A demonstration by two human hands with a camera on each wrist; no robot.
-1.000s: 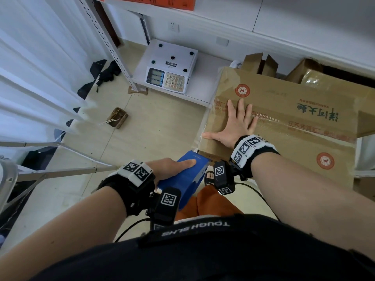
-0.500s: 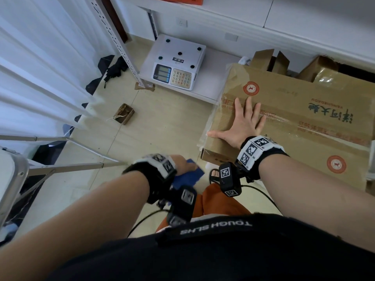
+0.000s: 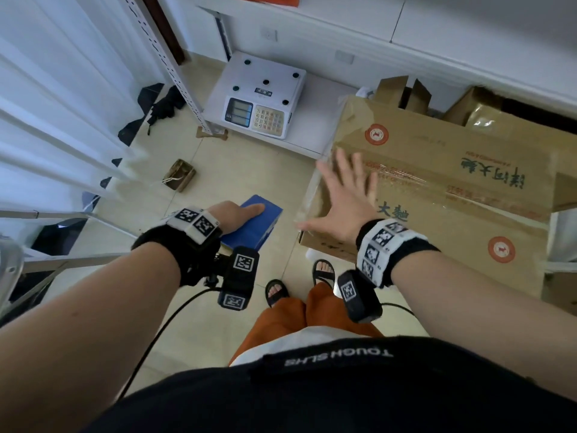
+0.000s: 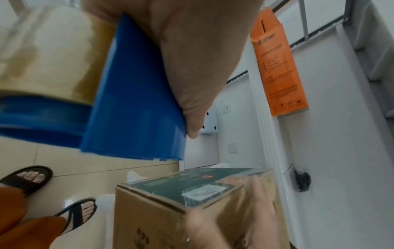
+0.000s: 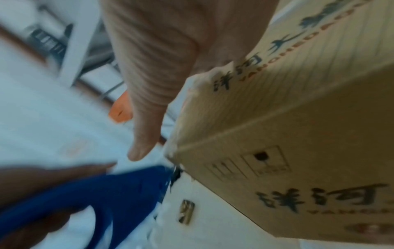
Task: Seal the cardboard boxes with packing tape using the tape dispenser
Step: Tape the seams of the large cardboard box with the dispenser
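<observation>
At far left hung white curtains (image 3: 46,104), with a slotted metal shelf post (image 3: 175,76) beside them and a small brown object (image 3: 179,175) lying on the pale tiled floor (image 3: 234,170). The left hand (image 3: 232,214) gripped a blue tape dispenser (image 3: 256,221), forefinger stretched along its top; the left wrist view showed the roll of tan tape (image 4: 49,55) loaded in it. The dispenser was held in the air just left of the cardboard box (image 3: 437,170), apart from it. Further back, a white electronic scale (image 3: 259,98) sat on a low white platform (image 3: 315,126). The right hand (image 3: 343,198) was spread flat, fingers straight, over the box's near-left end, where a glossy strip of tape already ran along the centre seam. It looked like the step between passes: the next move probably called for bringing the dispenser onto the box edge while the right hand steadied the flaps. More open cartons (image 3: 402,92) stood behind, against a white wall (image 3: 406,35).
</observation>
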